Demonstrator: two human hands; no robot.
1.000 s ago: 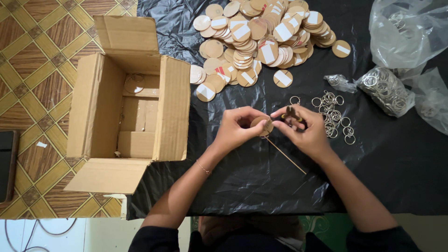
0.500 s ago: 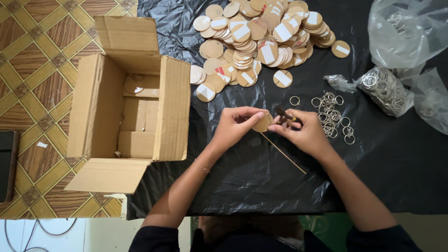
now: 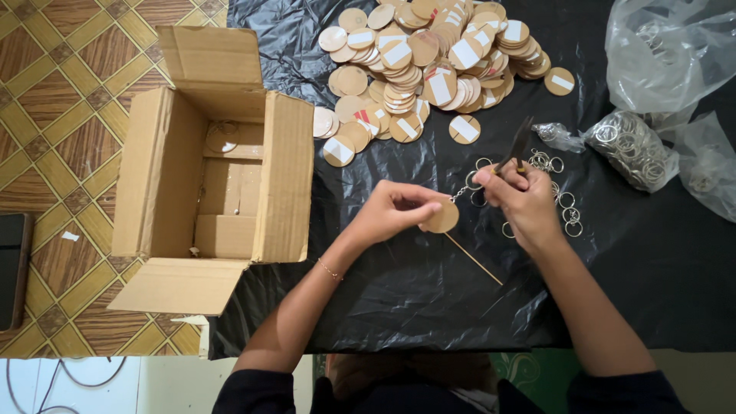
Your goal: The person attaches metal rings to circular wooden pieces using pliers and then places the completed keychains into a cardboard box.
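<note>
Left hand [image 3: 395,208] fingers pinch 1 wooden disc [image 3: 442,217]; just right, touching its chain, right hand [image 3: 521,201] fingers grip pliers [image 3: 515,146] angled up-right

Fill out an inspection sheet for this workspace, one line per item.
Surface: black plastic sheet spread over a patterned tile floor.
Job's things: left hand holds a round wooden disc; right hand grips a dark slim tool at a small chain with a ring off the disc.
Clutter: pile of wooden discs, loose key rings, bags of rings, thin wooden stick, open cardboard box.
Hands: both closed on their items.
Cables: dark cable at lower left.
Surroundings: dark flat device at left edge.
</note>
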